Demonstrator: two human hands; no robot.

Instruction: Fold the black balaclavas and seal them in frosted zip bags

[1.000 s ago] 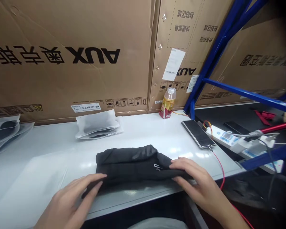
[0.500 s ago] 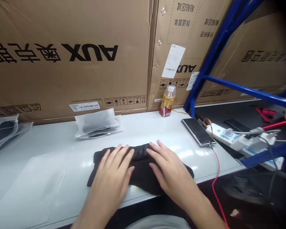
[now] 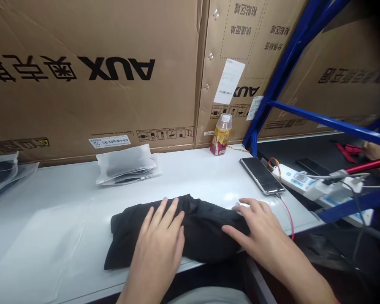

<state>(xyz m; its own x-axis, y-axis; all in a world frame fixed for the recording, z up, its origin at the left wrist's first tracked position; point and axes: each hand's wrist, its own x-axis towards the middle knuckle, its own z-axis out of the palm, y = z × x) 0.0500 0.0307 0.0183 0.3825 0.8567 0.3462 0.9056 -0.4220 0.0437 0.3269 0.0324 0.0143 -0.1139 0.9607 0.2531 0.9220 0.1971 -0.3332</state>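
A black cloth garment [image 3: 205, 230], loosely folded and wrinkled, lies along the front edge of the white tabletop. My left hand [image 3: 161, 236] rests flat over its left half with the fingers spread. At its right end is my right hand [image 3: 258, 228], thumb and fingers apart, touching the fabric without visibly closing on it. To the left, a flat translucent plastic bag [image 3: 34, 249] lies on the table. Behind the garment sits a small stack of frosted zip bags [image 3: 126, 162] with dark contents.
Large AUX cartons [image 3: 91, 105] line the back. A drink bottle [image 3: 221, 135] and a charging phone [image 3: 262, 175] stand right of centre. More filled bags [image 3: 6, 177] lie far left. A blue metal frame [image 3: 274, 84], power strips [image 3: 299, 179] and another person's hand [image 3: 378, 154] are at right.
My right hand has moved right to the garment's end, and my left hand has shifted slightly right. The garment now lies wider toward the left, its top edge rearranged.
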